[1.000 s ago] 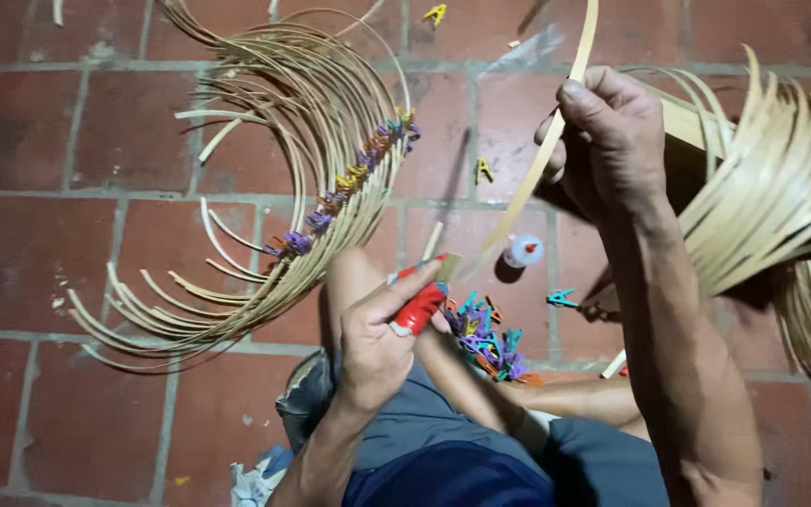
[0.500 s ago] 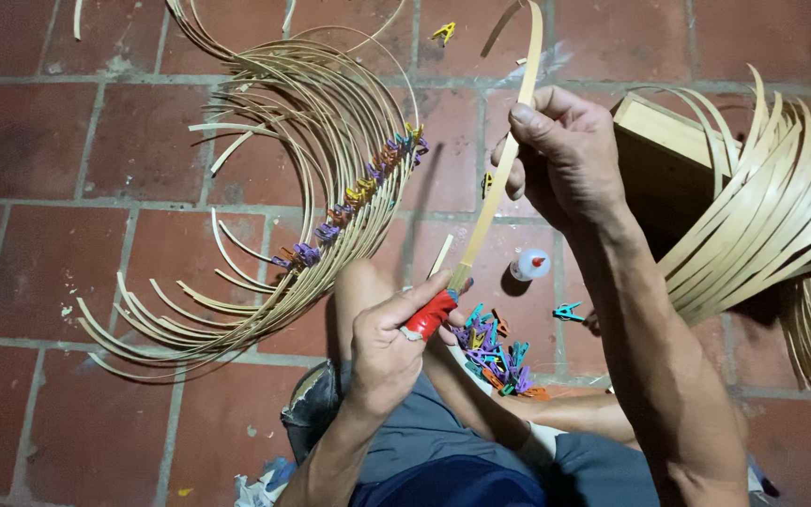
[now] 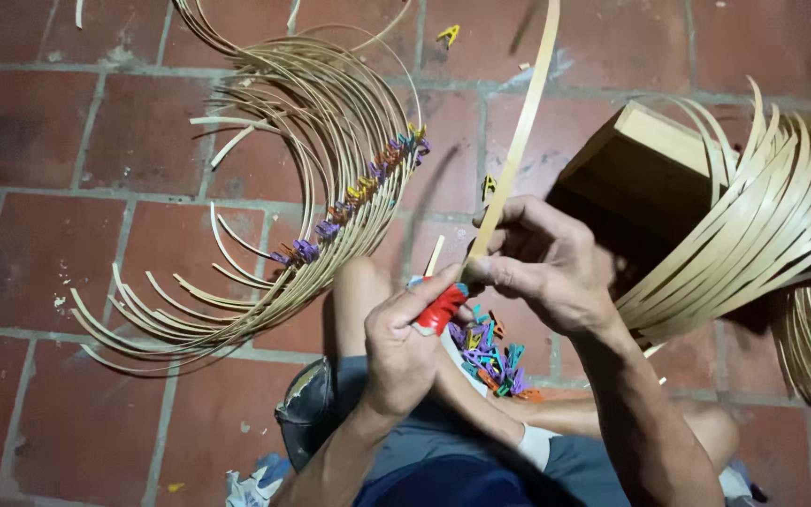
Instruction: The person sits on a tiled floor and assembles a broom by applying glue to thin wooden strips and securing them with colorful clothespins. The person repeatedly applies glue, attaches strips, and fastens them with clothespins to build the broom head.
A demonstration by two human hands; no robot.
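A long, thin, pale bamboo strip (image 3: 524, 122) rises from the middle of the scene, slanting up and slightly right to the far edge, its lower end pinched between fingers. Touching that lower end is a small red-handled knife (image 3: 440, 307), gripped in a fist just left of it.

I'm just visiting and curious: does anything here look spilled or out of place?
A few small things: one yellow clip lies alone on the brick floor, far from the clip pile, and loose short offcuts lie beside the curved strips.

Harsh overhead light, dim edges, sharp focus.
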